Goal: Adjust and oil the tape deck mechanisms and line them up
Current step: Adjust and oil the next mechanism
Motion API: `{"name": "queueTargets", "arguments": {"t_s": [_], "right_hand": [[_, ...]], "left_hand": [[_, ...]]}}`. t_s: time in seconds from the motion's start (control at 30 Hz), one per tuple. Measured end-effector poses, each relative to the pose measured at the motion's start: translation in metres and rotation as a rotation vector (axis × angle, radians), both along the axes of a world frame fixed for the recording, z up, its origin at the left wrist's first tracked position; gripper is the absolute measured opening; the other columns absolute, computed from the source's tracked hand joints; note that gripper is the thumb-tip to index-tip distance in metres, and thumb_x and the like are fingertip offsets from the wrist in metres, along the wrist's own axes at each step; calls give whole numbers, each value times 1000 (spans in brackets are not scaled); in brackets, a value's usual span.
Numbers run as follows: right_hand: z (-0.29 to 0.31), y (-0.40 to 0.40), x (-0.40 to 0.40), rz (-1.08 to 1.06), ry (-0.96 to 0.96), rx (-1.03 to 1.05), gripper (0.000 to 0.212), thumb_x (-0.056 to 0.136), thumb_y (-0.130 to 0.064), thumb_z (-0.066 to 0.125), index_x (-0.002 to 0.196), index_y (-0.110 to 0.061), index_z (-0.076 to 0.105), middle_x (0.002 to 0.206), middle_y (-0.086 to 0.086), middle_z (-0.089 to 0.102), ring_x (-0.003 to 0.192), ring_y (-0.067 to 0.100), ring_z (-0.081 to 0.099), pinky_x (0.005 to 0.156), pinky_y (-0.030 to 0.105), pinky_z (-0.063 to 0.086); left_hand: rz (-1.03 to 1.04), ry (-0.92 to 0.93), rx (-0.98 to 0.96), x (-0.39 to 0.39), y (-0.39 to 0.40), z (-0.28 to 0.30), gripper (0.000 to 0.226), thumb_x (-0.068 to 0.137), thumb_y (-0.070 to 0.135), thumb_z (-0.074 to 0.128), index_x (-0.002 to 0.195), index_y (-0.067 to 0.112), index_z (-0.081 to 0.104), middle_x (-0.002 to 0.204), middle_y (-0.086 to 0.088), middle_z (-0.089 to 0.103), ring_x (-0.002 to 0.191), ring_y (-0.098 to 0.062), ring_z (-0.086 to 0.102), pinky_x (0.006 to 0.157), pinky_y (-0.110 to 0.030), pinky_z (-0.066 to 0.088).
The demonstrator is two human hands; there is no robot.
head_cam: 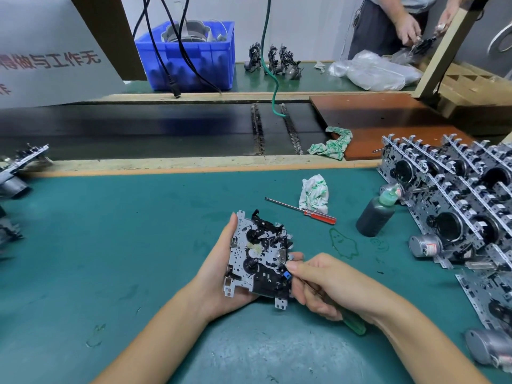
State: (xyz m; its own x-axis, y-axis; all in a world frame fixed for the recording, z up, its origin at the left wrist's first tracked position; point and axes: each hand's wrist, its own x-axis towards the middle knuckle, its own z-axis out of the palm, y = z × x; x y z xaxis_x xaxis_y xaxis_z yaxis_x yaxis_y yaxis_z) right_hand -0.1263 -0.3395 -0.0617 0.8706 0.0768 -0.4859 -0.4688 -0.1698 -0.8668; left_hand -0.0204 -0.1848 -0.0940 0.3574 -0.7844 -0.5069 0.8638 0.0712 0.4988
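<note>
My left hand [219, 275] holds a tape deck mechanism [257, 256] from underneath, its metal face tilted up towards me, thumb along its left edge. My right hand [327, 286] grips a green-handled screwdriver [353, 324], and the thin tip touches the mechanism's right side near a small silver part. A dark oil bottle with a green nozzle [375, 214] stands on the green mat to the right. Rows of tape deck mechanisms [454, 195] stand lined up at the right edge.
A red-handled screwdriver [302, 210] and a crumpled white-green rag [314, 194] lie beyond my hands. A black conveyor belt [138, 131] runs across, with a second rag [332, 144] on it. A blue bin [191, 56], more mechanisms [273, 60] and another person's hands [410, 29] are on the far side.
</note>
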Motion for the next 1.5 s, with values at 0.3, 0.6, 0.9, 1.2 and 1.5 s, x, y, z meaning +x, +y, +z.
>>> {"name": "queueTargets", "arguments": {"t_s": [0.3,0.6,0.9,1.2,1.5], "right_hand": [[2,1,1,-26,-4,-22,64,102,-26,36,39,-20,45,26,-5,26,24,7,18,32,11,20],[4,-6,2,84,61,-38,60,101,-36,36,44,-17,36,31,-4,23,28,8,17,35,14,17],[5,-6,0,122,-10,-112,59,101,-35,35,46,-14,35,31,-2,22,28,11,17,36,20,18],[0,-10,-2,-59,-197,-68,60,100,-36,37,44,-20,49,29,-3,29,28,12,21,37,18,25],[-2,-32,0,-312,-256,-4,30,100,-21,37,75,-10,48,49,0,47,30,9,30,34,15,22]], "left_hand": [[63,-9,44,-5,-2,5,77,82,69,43,112,4,68,123,-24,61,109,-34,63,96,-44,46],[100,-60,43,-8,-5,5,70,81,66,45,101,6,74,115,-20,67,98,-32,68,84,-39,53],[116,-88,63,-10,-6,9,69,78,67,47,98,8,76,114,-19,67,96,-31,69,85,-41,51],[142,31,-67,-16,-1,17,83,83,70,38,110,-2,69,122,-27,61,104,-36,65,82,-47,56],[316,276,-216,-19,-1,27,103,76,73,51,130,-15,42,125,-42,49,109,-54,55,91,-52,41]]}}
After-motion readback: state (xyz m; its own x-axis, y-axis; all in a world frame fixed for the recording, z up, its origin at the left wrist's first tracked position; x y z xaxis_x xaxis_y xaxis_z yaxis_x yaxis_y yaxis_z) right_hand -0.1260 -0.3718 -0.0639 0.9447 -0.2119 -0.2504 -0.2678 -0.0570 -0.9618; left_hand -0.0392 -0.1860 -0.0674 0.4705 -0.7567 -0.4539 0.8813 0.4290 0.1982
